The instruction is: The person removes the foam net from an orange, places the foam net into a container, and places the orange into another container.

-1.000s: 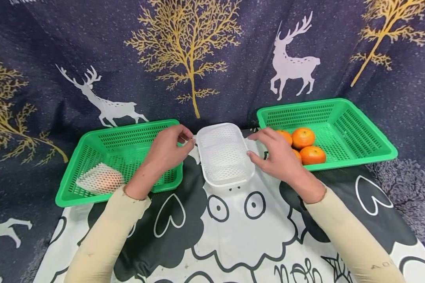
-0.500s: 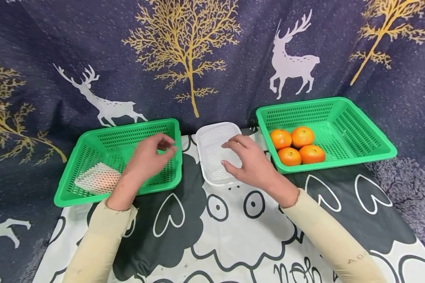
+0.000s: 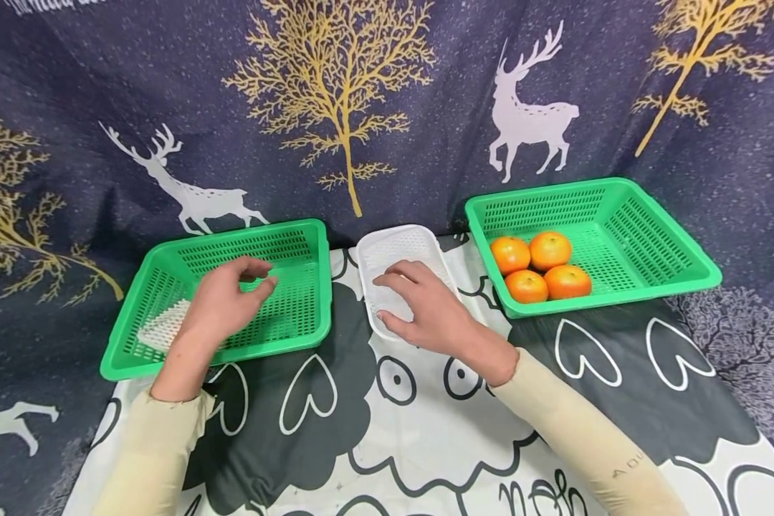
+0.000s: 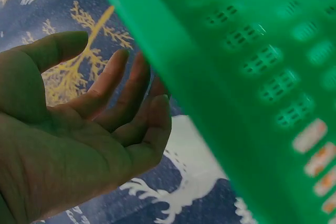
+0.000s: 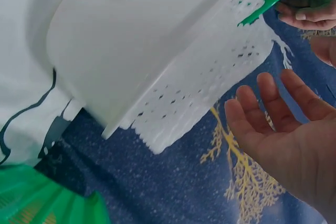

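Observation:
My left hand (image 3: 228, 297) hovers over the left green basket (image 3: 325, 287), fingers loosely curved and holding nothing. In that basket a white foam net sleeve (image 3: 164, 326) shows beside my forearm, which hides the fruit in it; orange flecks (image 4: 326, 182) show through the basket holes in the left wrist view. My right hand (image 3: 426, 304) is above a white plastic tray (image 3: 364, 283) in the middle, thumb and fingers apart with nothing between them. White foam netting (image 3: 396, 251) lies in the tray; in the right wrist view the netting (image 5: 181, 98) stands above the tray rim.
On the right, another green basket (image 3: 645, 251) holds several mandarins (image 3: 550, 249) grouped at its left end. A dark cloth (image 3: 419, 179) with trees and deer hangs close behind the containers. The table is covered by a black-and-white printed cloth (image 3: 419, 444).
From beside the tray's left edge, my left hand has moved left over the left basket. My right hand has come left from the tray's right edge to above the tray, uncovering the mandarins.

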Motion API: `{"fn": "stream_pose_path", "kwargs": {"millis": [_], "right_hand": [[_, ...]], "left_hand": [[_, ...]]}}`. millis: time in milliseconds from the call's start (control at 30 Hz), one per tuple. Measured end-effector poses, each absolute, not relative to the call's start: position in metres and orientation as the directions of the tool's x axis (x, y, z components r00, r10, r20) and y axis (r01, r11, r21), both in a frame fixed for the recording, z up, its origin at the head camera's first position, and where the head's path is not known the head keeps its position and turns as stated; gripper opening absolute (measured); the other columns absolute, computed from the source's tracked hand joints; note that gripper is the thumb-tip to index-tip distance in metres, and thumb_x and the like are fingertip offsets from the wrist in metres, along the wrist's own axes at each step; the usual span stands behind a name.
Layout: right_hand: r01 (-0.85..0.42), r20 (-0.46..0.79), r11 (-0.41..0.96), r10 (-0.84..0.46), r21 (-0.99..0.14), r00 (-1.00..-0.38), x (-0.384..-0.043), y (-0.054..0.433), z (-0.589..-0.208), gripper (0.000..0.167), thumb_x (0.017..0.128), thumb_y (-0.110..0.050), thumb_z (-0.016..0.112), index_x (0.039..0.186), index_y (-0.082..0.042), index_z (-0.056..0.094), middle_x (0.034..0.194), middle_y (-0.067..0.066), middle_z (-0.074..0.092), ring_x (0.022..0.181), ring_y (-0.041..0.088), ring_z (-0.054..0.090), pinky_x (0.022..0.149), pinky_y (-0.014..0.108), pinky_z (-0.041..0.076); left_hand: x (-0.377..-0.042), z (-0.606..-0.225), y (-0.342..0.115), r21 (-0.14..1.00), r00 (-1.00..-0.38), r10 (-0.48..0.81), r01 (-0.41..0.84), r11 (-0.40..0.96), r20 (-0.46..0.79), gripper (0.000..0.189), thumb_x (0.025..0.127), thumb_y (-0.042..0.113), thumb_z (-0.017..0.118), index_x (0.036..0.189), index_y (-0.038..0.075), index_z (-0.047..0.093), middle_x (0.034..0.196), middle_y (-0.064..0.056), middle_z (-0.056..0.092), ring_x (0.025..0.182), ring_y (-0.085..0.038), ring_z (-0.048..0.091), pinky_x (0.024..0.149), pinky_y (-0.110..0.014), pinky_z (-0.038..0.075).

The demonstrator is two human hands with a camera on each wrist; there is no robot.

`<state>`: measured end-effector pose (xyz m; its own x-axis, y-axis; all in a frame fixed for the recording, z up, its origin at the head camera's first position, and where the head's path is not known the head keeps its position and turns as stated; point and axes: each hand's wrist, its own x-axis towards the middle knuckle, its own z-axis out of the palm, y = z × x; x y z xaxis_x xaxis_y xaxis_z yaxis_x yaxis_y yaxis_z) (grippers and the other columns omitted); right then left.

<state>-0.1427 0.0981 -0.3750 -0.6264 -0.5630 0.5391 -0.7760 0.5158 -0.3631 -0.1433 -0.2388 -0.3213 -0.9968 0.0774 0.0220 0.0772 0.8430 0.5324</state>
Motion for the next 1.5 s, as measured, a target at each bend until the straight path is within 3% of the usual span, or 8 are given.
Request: {"fn": "stream_pose_path", "kwargs": {"millis": [333,500,633,967,1200,1500], "right_hand": [[-0.797,0.515,0.478,-0.609,-0.369,-0.604,-0.137,0.074,-0.380,0.036,0.097,-0.022,0.078,0.129,-0.007,0.070,0.125,0.007,0.064,0.115,0.025,0.060,0.104,0.037,0.049],[-0.798,0.497,0.483,-0.625,-0.361,-0.602,-0.133,0.064,-0.381,0.037,0.098,-0.023,0.077,0.132,-0.008,0.070,0.129,0.008,0.063,0.121,0.026,0.059,0.107,0.036,0.048],[-0.802,0.489,0.477,-0.635,-0.361,-0.598,-0.130,0.057,-0.382,0.039,0.097,-0.021,0.079,0.133,-0.008,0.070,0.131,0.008,0.063,0.124,0.026,0.058,0.109,0.036,0.048],[-0.860,0.501,0.398,-0.700,-0.320,-0.510,-0.127,0.035,-0.385,0.038,0.099,-0.012,0.076,0.134,-0.003,0.068,0.135,0.010,0.063,0.128,0.025,0.059,0.116,0.032,0.042],[-0.884,0.499,0.360,-0.731,-0.297,-0.466,-0.130,0.022,-0.396,0.032,0.100,-0.003,0.070,0.132,-0.005,0.070,0.135,0.008,0.065,0.131,0.024,0.057,0.118,0.029,0.039],[-0.914,0.541,0.328,-0.736,-0.240,-0.407,-0.134,0.012,-0.406,0.026,0.100,0.001,0.067,0.121,-0.012,0.076,0.127,0.005,0.069,0.130,0.025,0.057,0.121,0.027,0.033]], "left_hand": [[-0.139,-0.334,-0.262,0.491,-0.999,0.021,0.030,0.870,0.024,0.043,0.106,0.034,0.063,0.140,0.007,0.066,0.146,-0.023,0.060,0.130,-0.048,0.055,0.099,-0.066,0.046],[-0.139,-0.339,-0.277,0.449,-0.999,-0.006,0.013,0.893,0.040,0.042,0.106,0.032,0.063,0.139,0.006,0.066,0.153,-0.032,0.048,0.139,-0.055,0.043,0.108,-0.074,0.032],[-0.139,-0.340,-0.288,0.436,-0.998,-0.035,-0.008,0.900,0.054,0.044,0.106,0.032,0.062,0.140,0.004,0.065,0.154,-0.035,0.044,0.143,-0.057,0.037,0.107,-0.080,0.023],[-0.136,-0.340,-0.307,0.416,-0.996,-0.069,-0.038,0.909,0.058,0.048,0.107,0.035,0.060,0.141,0.002,0.063,0.154,-0.037,0.043,0.141,-0.060,0.036,0.105,-0.083,0.024],[-0.137,-0.341,-0.313,0.416,-0.996,-0.085,-0.062,0.907,0.037,0.049,0.107,0.036,0.059,0.141,0.001,0.062,0.154,-0.039,0.040,0.136,-0.062,0.040,0.104,-0.076,0.035],[-0.139,-0.341,-0.318,0.412,-0.996,-0.091,-0.074,0.908,0.021,0.049,0.107,0.036,0.058,0.141,0.001,0.062,0.154,-0.039,0.041,0.127,-0.060,0.048,0.099,-0.074,0.040]]}}
